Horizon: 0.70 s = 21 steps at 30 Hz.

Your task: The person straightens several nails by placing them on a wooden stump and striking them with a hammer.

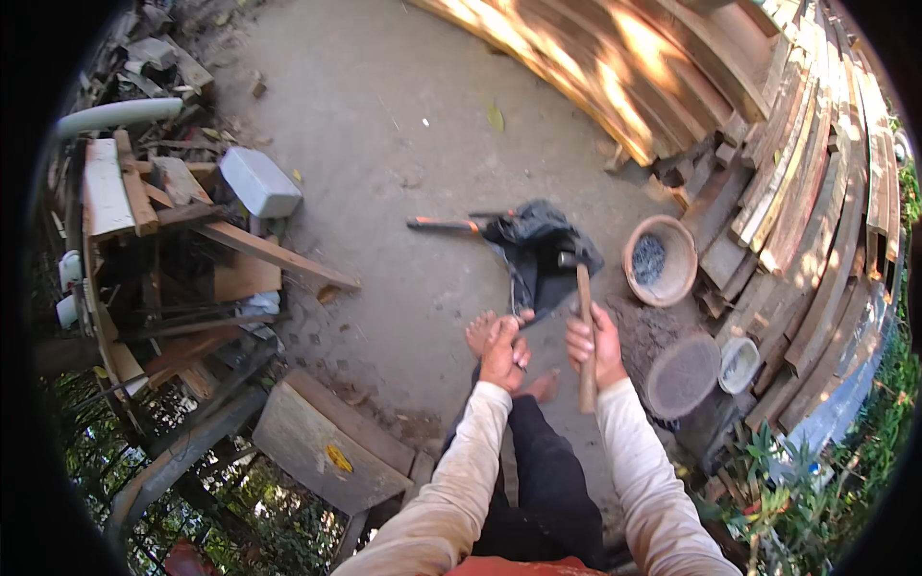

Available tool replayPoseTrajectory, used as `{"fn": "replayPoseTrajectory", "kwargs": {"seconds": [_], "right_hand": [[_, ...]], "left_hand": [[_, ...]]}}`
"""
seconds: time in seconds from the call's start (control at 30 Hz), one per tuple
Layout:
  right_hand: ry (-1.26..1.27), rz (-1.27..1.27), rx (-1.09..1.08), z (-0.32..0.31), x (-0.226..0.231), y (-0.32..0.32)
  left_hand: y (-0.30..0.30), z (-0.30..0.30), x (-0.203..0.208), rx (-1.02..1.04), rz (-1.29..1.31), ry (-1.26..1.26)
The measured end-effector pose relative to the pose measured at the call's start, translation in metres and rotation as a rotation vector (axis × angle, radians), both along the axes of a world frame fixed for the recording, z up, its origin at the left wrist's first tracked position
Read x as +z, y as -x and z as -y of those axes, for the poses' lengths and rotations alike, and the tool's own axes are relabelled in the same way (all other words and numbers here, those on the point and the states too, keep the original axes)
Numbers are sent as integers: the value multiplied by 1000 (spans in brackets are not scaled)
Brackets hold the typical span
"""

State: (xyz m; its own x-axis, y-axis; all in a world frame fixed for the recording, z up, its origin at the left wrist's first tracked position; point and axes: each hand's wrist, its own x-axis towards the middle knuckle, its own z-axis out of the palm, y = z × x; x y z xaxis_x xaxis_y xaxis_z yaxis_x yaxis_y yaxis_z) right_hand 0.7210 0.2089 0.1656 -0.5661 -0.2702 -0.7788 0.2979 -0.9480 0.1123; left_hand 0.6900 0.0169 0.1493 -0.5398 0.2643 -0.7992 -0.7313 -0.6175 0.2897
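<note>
My right hand (594, 348) is wrapped round the wooden handle of a hammer (586, 317), its metal head pointing away from me over a black cloth bag (543, 240). My left hand (502, 355) is closed at the near edge of that bag, which looks pulled toward me with its mouth gaping. The fingertips are partly hidden. Out of the bag's left side sticks a long tool with an orange and black handle (444, 226); what kind it is does not show. My bare feet stand on the ground just under my hands.
Right of the bag stands a clay-coloured bowl (661, 259) with small dark grey pieces inside. Nearer lie a round flat disc (683, 375) and a small pale container (739, 365). Stacked planks (807, 192) line the right; scrap wood (163, 259) and a white plastic container (259, 182) are left.
</note>
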Motion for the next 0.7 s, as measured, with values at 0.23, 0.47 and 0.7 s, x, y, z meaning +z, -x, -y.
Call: {"fn": "replayPoseTrajectory", "kwargs": {"seconds": [0.23,0.47,0.7], "right_hand": [[213,-348,573,23,71,-32],[9,-265,478,55,135,-136],[-257,299,558,38,13,-336]], "left_hand": [[-55,76,-28,7,238,347],[-60,151,60,-418,150,708],[-69,89,89,-980,-308,963]]}}
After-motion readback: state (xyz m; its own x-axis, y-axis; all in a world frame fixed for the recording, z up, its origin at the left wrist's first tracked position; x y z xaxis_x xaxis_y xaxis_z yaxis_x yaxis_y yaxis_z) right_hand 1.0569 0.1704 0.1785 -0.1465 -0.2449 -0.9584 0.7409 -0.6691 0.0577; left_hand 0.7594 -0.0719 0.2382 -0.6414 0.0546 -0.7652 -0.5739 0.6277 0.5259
